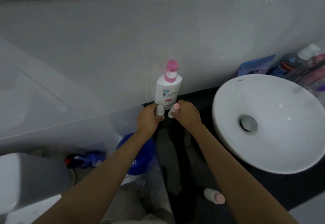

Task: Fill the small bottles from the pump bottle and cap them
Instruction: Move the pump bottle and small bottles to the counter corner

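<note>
A white pump bottle with a pink pump head stands on the black counter against the tiled wall. Just in front of it, my left hand grips a small clear bottle with a white top. My right hand grips a small white bottle with a pink cap. The two small bottles stand close together, a narrow gap between them. A third small white bottle with a pink cap lies on its side near the counter's front edge, beside my right forearm.
A round white basin sits on the black counter to the right. Toothpaste, bottles and a blue packet crowd the back right corner. Below on the left are a blue bucket and a toilet tank.
</note>
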Available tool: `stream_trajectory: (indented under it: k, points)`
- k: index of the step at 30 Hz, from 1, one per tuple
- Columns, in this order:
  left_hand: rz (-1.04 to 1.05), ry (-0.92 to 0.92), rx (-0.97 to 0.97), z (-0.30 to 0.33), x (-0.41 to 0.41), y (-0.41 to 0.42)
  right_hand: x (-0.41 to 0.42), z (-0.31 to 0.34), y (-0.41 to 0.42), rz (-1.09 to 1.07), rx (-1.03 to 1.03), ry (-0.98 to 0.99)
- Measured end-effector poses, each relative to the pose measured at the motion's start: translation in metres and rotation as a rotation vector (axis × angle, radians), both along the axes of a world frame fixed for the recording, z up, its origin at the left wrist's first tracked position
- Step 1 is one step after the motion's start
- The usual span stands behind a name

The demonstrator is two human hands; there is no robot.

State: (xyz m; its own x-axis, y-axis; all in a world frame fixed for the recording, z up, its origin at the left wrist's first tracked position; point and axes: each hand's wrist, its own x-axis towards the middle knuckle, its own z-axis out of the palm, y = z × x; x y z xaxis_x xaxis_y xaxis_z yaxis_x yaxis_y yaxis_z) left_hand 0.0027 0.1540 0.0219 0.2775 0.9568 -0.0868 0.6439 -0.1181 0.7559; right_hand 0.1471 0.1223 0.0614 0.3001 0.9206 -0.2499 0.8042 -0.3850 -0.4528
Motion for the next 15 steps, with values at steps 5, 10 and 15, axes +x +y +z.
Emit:
stream_trajectory:
  k: [5, 10, 15]
  points:
    - [0.039, -0.069, 0.009, -0.005, 0.001, 0.003, -0.003, -0.006, 0.006, -0.004, -0.019, -0.003]
    - [0.041, -0.106, 0.010, -0.011, 0.004, 0.006, -0.005, -0.008, 0.008, -0.041, 0.000, 0.036]
    - [0.031, -0.143, -0.056, -0.019, 0.001, 0.007, -0.005, -0.010, 0.009, -0.040, -0.002, 0.014]
